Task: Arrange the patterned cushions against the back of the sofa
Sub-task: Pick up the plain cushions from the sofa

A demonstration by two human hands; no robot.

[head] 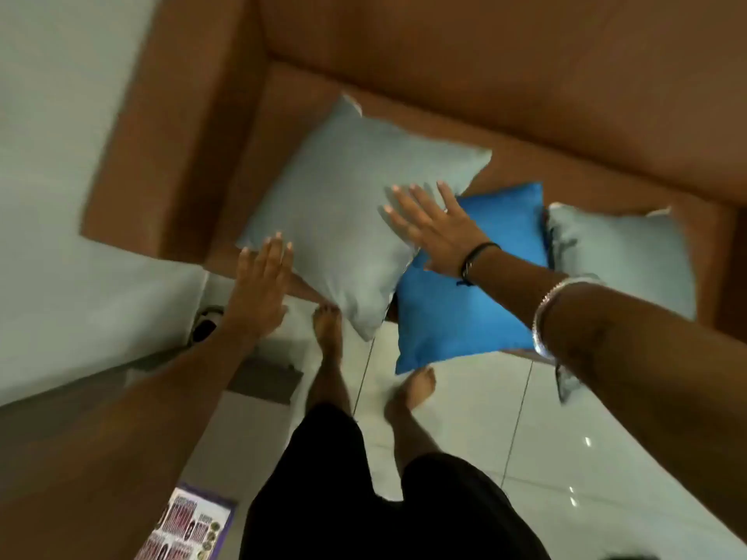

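A pale grey-blue cushion lies tilted on the brown sofa seat, one corner hanging past the front edge. My left hand is flat and open at its lower left edge. My right hand is spread open over its right side, partly above a bright blue cushion that overhangs the seat front. A second pale cushion lies to the right, partly hidden by my right forearm. The sofa back rises behind them.
The sofa's left armrest borders a pale wall. My bare feet stand on glossy white floor tiles close to the seat front. A printed sheet with a purple border lies at the lower left.
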